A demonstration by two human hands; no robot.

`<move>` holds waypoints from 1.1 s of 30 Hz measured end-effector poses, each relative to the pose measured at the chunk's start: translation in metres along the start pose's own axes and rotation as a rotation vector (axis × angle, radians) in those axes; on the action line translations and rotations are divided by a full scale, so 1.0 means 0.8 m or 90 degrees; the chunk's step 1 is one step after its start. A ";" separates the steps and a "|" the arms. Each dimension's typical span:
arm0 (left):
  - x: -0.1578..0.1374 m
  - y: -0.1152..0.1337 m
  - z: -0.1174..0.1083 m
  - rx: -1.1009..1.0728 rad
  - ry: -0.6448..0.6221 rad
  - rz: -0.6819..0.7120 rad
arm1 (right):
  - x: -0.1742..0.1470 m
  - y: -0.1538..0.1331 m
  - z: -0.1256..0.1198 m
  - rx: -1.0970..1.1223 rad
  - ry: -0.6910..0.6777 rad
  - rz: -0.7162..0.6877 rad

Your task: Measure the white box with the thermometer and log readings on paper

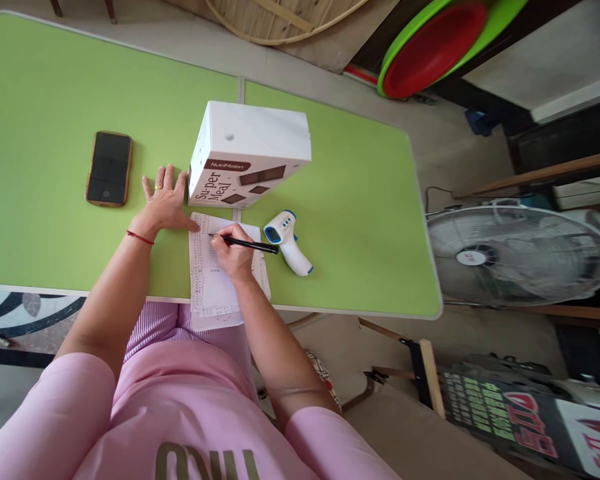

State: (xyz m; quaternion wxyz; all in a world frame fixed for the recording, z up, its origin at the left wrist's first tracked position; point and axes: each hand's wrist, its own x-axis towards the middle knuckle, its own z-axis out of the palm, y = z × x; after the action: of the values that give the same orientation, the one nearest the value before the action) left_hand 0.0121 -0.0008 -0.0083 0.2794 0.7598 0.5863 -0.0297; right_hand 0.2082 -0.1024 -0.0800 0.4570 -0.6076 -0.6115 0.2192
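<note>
Black is the pen (253, 245) on which the right hand (236, 255) is clamped, between the thumb and the fingers, with its tip at the written sheets of paper (207, 283) under this hand. These sheets lie partly on the green table (360, 233) and reach over its near edge. To the left of the right hand, the left hand (164, 205) rests flat with its fingers spread apart, the thumb at the upper edge of the sheets; it wears a ring (159, 187), and a red cord (141, 237) goes around its wrist. Just beside the fingertips of the left hand stands a white box (260, 133) printed "Super Meal"; its visible sides are closed, so I cannot tell what it contains. Just right of the right hand lies a white and blue thermometer (293, 250), and left of the left hand a phone (109, 167). Far beyond the right hand, past the table, a red basin (433, 50) sits inside a green basin (504, 23), both tilted on their side; farther right of that hand is a fan (520, 257).
</note>
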 end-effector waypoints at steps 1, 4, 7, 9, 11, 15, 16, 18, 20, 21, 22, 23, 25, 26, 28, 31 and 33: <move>0.000 0.000 0.000 0.000 0.001 0.002 | 0.000 0.000 0.000 0.000 0.001 0.000; 0.000 -0.002 0.000 -0.004 0.006 0.006 | -0.001 0.000 0.000 0.008 0.013 -0.006; 0.001 -0.004 0.001 -0.006 0.010 0.008 | -0.001 -0.001 0.000 0.010 0.013 -0.009; 0.002 -0.004 0.002 -0.009 0.011 0.010 | -0.001 -0.002 0.000 0.012 0.007 -0.008; 0.002 -0.004 0.002 -0.013 0.011 0.011 | 0.000 -0.003 -0.001 0.016 0.004 -0.006; 0.001 -0.003 0.001 -0.017 0.006 0.009 | 0.000 -0.003 -0.001 0.007 -0.008 -0.013; 0.001 -0.003 0.001 -0.018 0.006 0.010 | 0.000 -0.003 -0.001 0.007 -0.010 -0.017; 0.001 -0.004 0.002 -0.018 0.007 0.012 | 0.000 -0.003 -0.001 0.010 -0.008 -0.022; 0.001 -0.004 0.002 -0.017 0.010 0.013 | 0.000 -0.003 -0.001 0.012 -0.002 -0.021; 0.002 -0.004 0.002 -0.017 0.012 0.013 | 0.000 -0.003 -0.001 0.013 -0.001 -0.018; 0.002 -0.004 0.003 -0.016 0.013 0.013 | 0.000 -0.003 -0.001 0.012 -0.002 -0.014; 0.002 -0.003 0.003 -0.015 0.015 0.012 | 0.000 -0.003 -0.001 0.011 -0.005 -0.010; 0.002 -0.002 0.002 -0.014 0.014 0.009 | 0.001 -0.004 -0.001 0.011 -0.008 -0.004; 0.001 -0.001 0.002 -0.014 0.011 0.008 | 0.001 -0.004 -0.001 0.012 -0.008 -0.004; 0.000 0.000 0.000 -0.012 0.007 0.006 | 0.001 -0.003 -0.001 0.019 -0.008 -0.011; 0.000 0.001 0.000 -0.011 0.002 0.002 | 0.001 -0.002 -0.001 0.026 -0.005 -0.018; 0.000 0.000 0.000 -0.013 0.005 0.003 | 0.002 -0.002 -0.001 0.017 -0.007 -0.014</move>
State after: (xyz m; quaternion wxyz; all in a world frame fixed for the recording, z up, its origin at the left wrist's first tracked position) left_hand 0.0124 -0.0009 -0.0085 0.2854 0.7583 0.5858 -0.0201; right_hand 0.2080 -0.1015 -0.0782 0.4640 -0.5938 -0.6174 0.2256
